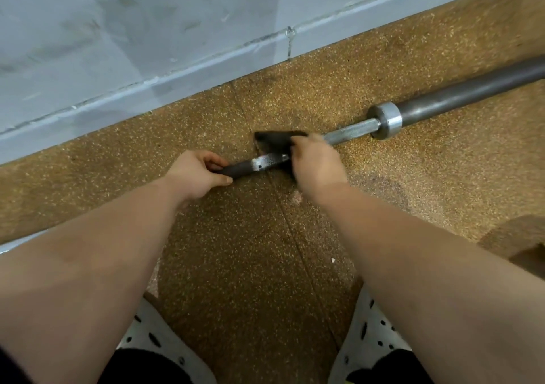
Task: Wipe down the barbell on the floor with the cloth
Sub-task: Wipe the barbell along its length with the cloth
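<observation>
The long grey steel barbell (472,90) lies on the speckled brown floor (265,251), running from centre to upper right. The left hand (194,174) has its grip closed round the shaft, likely to stop it rolling. The right hand (315,162) clamps the dark cloth (277,142) round the shaft at centre.

The barbell (351,133) lies on the floor (250,251), running between my hands and on to the right, away from me. My left hand (196,174) grips it. Just to its right, my right hand (317,162) holds the cloth (277,142) on it. The collar (386,120) sits right of my right hand. The wall (118,44) stands beyond both hands, and my shoes (153,336) are behind them, nearest me.
</observation>
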